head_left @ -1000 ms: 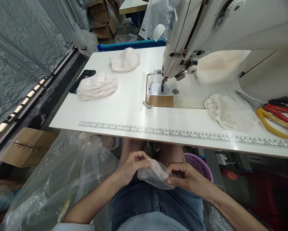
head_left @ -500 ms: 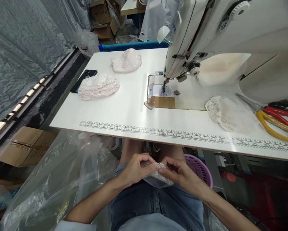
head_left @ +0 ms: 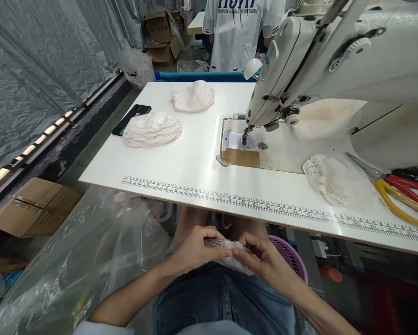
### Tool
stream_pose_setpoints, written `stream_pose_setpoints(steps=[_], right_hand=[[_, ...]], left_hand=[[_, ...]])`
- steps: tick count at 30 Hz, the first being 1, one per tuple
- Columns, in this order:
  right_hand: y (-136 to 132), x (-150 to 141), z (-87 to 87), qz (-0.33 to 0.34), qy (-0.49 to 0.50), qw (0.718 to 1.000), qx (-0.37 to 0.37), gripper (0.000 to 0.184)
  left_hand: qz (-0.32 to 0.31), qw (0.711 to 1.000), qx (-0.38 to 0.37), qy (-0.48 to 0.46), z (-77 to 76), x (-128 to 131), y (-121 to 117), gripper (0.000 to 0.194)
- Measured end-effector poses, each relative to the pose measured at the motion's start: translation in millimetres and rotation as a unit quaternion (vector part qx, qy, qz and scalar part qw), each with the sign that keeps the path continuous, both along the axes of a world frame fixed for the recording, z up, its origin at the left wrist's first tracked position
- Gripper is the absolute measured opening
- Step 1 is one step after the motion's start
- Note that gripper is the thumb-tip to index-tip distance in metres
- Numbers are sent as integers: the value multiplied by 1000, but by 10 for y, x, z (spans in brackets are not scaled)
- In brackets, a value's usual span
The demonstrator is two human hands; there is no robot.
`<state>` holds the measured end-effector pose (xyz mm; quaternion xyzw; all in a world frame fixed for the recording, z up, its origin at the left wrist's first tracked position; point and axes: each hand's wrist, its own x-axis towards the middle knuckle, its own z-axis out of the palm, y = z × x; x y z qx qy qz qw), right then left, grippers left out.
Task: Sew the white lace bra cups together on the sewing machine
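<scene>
At the far left, silver sheeting (head_left: pixel 48 70), cut off by the top and side edges. Across the middle, a white table (head_left: pixel 195 160), running out of view at the right. Beyond its far edge, a co-worker (head_left: pixel 235 39), cropped above the chest, lower body hidden. On the right, a sewing machine (head_left: pixel 292 65), also cut off. Near left, clear plastic (head_left: pixel 100 265), hard to see through. Farther left, a cardboard box (head_left: pixel 36 207), print too faint to read. Under the table, a purple basket (head_left: pixel 292 256), mostly hidden behind the right hand (head_left: pixel 261 256) and forearm. Just left of that hand, over the lap, the left hand (head_left: pixel 203 246). At the right edge of the tabletop, scissors (head_left: pixel 380 188), partly cropped. At far left on the table, a pile of lace cloths (head_left: pixel 153 130), partly covering a phone (head_left: pixel 139 110). Smallest, between both hands, a white lace piece (head_left: pixel 235 264): pinched by thumb and fingers on each side, much of it covered. Cannot make out the fingers underneath, nor the full shape of the lace.
</scene>
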<state>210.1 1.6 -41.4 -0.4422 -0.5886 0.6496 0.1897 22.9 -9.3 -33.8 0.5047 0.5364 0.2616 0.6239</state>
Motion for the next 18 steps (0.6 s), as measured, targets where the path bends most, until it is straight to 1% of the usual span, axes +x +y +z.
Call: stream_pose_setpoints(steps=[2,4,6,8,9,11,13,14,15,17,18], right_hand=[[-4,-15,11,-2,-12,1000,16,33],[1,-33,66,0,-21,999,33,34],[48,-63,184,9,-19,998,63,34],[171,-106,352,23,-15,994,109,33],[266,-127,440,28,-18,990,135,33],[517,-152,585,34,-39,979,195,33],[829,-131,658,33,-96,957,273,32],[993,-96,664,23,-142,936,320,32],[1151,-46,653,10,-196,910,366,32],[1417,91,599,-24,-288,848,444,30],[1515,167,569,-33,-312,824,472,27]], left_hand=[[7,1000,3,5,23,-9,-5,21],[3,1000,19,12,125,-45,11,19],[-22,998,51,30,322,-116,98,18],[-60,991,98,64,578,-202,303,16],[-79,985,128,84,704,-239,457,16],[-117,966,187,131,907,-276,861,16],[-179,946,210,172,1009,-251,1352,20],[-209,937,198,195,1021,-217,1605,19],[-235,929,172,228,1009,-172,1845,17],[-241,920,170,258,933,-66,2239,15],[-241,918,170,265,880,-12,2378,14]])
